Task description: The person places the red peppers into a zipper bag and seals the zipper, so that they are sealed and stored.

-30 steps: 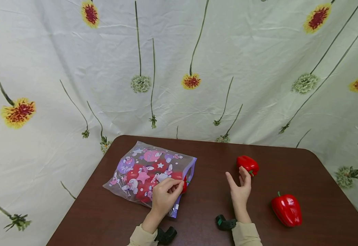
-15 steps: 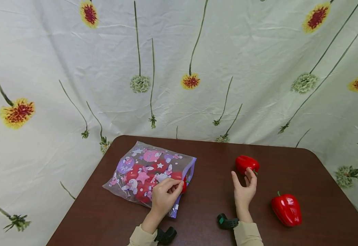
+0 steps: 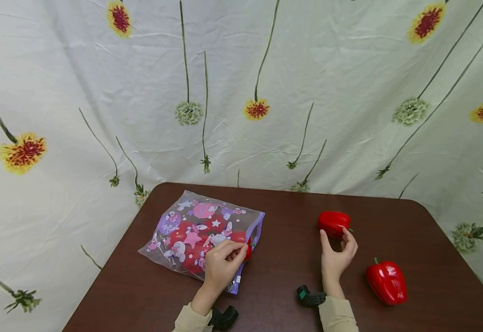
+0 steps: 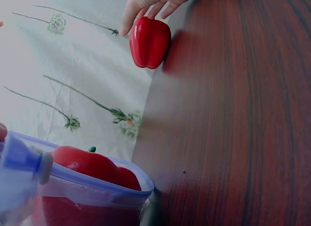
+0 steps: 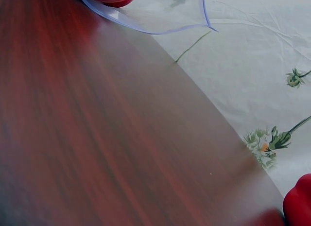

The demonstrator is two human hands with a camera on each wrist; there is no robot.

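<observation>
My left hand (image 3: 223,263) pinches the mouth edge of a clear printed zip bag (image 3: 175,251) with a purple rim. Red bell peppers lie inside it; one bell pepper (image 4: 97,165) shows at the opening in the left wrist view, its green stem up. At the table's far side, my right hand (image 3: 336,259) has thumb and fingers curled about the near side of a loose red bell pepper (image 3: 332,221). From the left wrist view, the right-hand fingers (image 4: 130,14) lie along that pepper's stem end. In the right wrist view my right hand is out of frame.
Another red bell pepper (image 3: 386,282) rests on the brown table (image 3: 283,258) to the right of my right hand. A flower-printed white cloth (image 3: 233,147) hangs behind the table's far edge. Each wrist wears a black camera mount (image 3: 310,297).
My right hand has moved slightly right and its fingertips have come onto the far pepper, which has turned a little, its stem toward the right. My left hand and the bag stay put.
</observation>
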